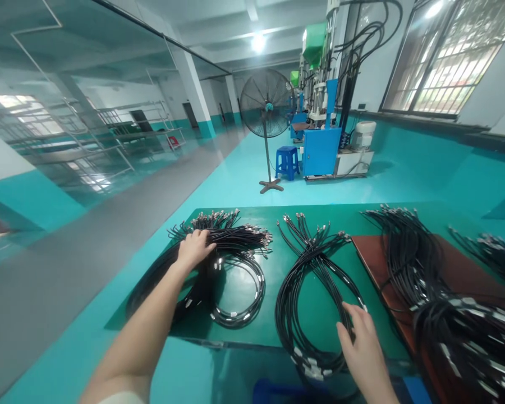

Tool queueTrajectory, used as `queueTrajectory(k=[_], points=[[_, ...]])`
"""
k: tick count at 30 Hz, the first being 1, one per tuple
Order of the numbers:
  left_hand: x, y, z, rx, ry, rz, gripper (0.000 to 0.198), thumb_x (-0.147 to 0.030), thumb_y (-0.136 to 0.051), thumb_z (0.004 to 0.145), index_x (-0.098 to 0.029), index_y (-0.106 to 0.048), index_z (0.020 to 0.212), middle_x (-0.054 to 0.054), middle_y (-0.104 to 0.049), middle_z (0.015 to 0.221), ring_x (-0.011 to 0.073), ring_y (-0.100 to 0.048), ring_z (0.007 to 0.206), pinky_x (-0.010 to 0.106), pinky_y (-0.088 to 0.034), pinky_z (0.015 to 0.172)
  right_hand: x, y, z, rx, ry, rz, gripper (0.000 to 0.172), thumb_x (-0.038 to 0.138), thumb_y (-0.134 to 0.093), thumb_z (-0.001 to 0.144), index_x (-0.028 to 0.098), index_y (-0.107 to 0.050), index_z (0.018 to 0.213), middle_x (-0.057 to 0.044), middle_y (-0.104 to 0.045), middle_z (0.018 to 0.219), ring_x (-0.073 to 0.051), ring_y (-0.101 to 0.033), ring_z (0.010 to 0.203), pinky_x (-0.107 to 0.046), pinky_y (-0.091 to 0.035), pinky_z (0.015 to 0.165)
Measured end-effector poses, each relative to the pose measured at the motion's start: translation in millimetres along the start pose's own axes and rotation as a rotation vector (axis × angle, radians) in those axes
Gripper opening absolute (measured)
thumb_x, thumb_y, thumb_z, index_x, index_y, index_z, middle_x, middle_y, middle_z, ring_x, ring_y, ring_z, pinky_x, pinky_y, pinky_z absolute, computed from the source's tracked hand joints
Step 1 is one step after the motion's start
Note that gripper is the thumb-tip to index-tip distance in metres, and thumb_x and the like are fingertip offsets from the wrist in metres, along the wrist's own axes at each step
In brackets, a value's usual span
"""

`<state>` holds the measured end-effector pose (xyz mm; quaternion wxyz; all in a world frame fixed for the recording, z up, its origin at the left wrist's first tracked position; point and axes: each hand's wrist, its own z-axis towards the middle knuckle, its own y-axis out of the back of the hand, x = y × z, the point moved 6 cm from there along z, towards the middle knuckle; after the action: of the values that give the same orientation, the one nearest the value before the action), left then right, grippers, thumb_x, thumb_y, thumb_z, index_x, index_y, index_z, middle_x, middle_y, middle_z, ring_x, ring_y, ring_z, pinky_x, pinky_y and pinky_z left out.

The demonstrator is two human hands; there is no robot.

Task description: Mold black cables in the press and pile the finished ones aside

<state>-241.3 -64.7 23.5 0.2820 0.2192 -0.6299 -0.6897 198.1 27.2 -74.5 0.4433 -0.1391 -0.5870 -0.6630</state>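
The left hand (196,251) lies half open on a bundle of black cables (231,238) on the green desk (315,219); the right hand (357,342) curves over a second bundle (297,314) (if the fingers (350,331) truly grip, I cannot tell). Cables seem light and bendy, so they take hold best together, near the metal connectors (263,240).
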Motion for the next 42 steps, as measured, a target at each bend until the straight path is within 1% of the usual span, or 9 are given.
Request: queueTrajectory(k=[2, 6, 10, 16, 22, 28, 35, 39, 42], points=[[13, -5.8, 2, 0.048, -0.014, 0.007, 0.050, -0.052, -0.041, 0.075, -0.018, -0.049, 0.110, 0.015, -0.047, 0.117, 0.0328, -0.042, 0.107, 0.046, -0.039, 0.081, 3, 0, -5, 0.016, 0.029, -0.011, 0.035, 0.038, -0.035, 0.083, 0.018, -0.048, 0.109, -0.012, -0.047, 0.110, -0.028, -0.047, 0.103, -0.043, -0.043, 0.083], [5, -12.6, 7, 0.128, -0.133, 0.049, 0.055, -0.059, -0.050, 0.065, -0.018, -0.051, 0.102, 0.016, -0.049, 0.113, 0.0343, -0.042, 0.107, 0.048, -0.039, 0.079, 2, 7, -13, 0.025, 0.036, 0.007, 0.033, 0.038, -0.037, 0.084, 0.019, -0.049, 0.108, -0.011, -0.046, 0.109, -0.026, -0.048, 0.103, -0.041, -0.043, 0.083], [-3, -11.0, 13, 0.038, -0.154, 0.101, 0.033, -0.044, -0.041, 0.079, -0.019, -0.051, 0.097, 0.013, -0.055, 0.105, 0.0304, -0.045, 0.102, 0.043, -0.038, 0.078, 1, 18, -18, -0.011, 0.016, 0.015, 0.032, 0.037, -0.036, 0.084, 0.019, -0.050, 0.107, -0.011, -0.046, 0.109, -0.027, -0.047, 0.104, -0.042, -0.042, 0.085], [4, -7.6, 15, -0.275, 0.024, 0.083, 0.038, -0.034, -0.023, 0.087, -0.010, -0.047, 0.105, 0.016, -0.053, 0.099, 0.0273, -0.050, 0.090, 0.036, -0.039, 0.071, 11, 7, -22, 0.038, 0.039, -0.004, 0.028, 0.033, -0.035, 0.085, 0.020, -0.051, 0.105, -0.010, -0.047, 0.107, -0.025, -0.046, 0.102, -0.041, -0.042, 0.083], [-3, -12.1, 17, -0.253, 0.097, 0.116, 0.033, -0.034, -0.035, 0.084, -0.011, -0.053, 0.101, 0.017, -0.051, 0.102, 0.0329, -0.042, 0.101, 0.042, -0.036, 0.076, 17, 2, -25, 0.004, 0.142, -0.076, 0.025, 0.029, -0.038, 0.085, 0.020, -0.052, 0.103, -0.010, -0.050, 0.104, -0.026, -0.046, 0.099, -0.042, -0.043, 0.080], [4, 2.4, -1, -0.278, 0.123, 0.017, 0.047, -0.040, -0.046, 0.077, -0.016, -0.045, 0.116, 0.017, -0.047, 0.114, 0.0328, -0.040, 0.108, 0.042, -0.036, 0.082, 21, 7, -28, -0.003, 0.204, -0.123, 0.023, 0.026, -0.037, 0.086, 0.018, -0.050, 0.103, -0.010, -0.049, 0.102, -0.025, -0.046, 0.097, -0.042, -0.043, 0.079], [49, -17.1, -30, 0.101, 0.389, -0.357, 0.073, -0.068, -0.046, 0.064, -0.007, -0.050, 0.105, 0.024, -0.059, 0.098, 0.0396, -0.055, 0.093, 0.045, -0.042, 0.071, 58, -4, -30, 0.010, 0.358, -0.122, 0.021, 0.018, -0.037, 0.086, 0.017, -0.050, 0.103, -0.011, -0.049, 0.102, -0.026, -0.044, 0.101, -0.043, -0.043, 0.081], [37, -39.2, -41, 0.203, 0.406, -0.847, 0.061, -0.061, -0.061, 0.057, -0.009, -0.060, 0.088, 0.018, -0.066, 0.082, 0.0344, -0.061, 0.084, 0.038, -0.046, 0.069, 95, -38, -16, 0.193, 0.415, -0.055, 0.023, 0.010, -0.036, 0.084, 0.015, -0.052, 0.100, -0.011, -0.051, 0.100, -0.023, -0.045, 0.099, -0.038, -0.045, 0.082], [25, -52.6, -41, 0.264, 0.411, -1.157, 0.055, -0.054, -0.066, 0.057, -0.012, -0.061, 0.092, 0.014, -0.068, 0.084, 0.0270, -0.064, 0.081, 0.033, -0.049, 0.071, 128, -70, 5, 0.312, 0.465, -0.042, 0.027, 0.005, -0.037, 0.082, 0.013, -0.054, 0.101, -0.011, -0.053, 0.102, -0.022, -0.046, 0.100, -0.036, -0.043, 0.086]])
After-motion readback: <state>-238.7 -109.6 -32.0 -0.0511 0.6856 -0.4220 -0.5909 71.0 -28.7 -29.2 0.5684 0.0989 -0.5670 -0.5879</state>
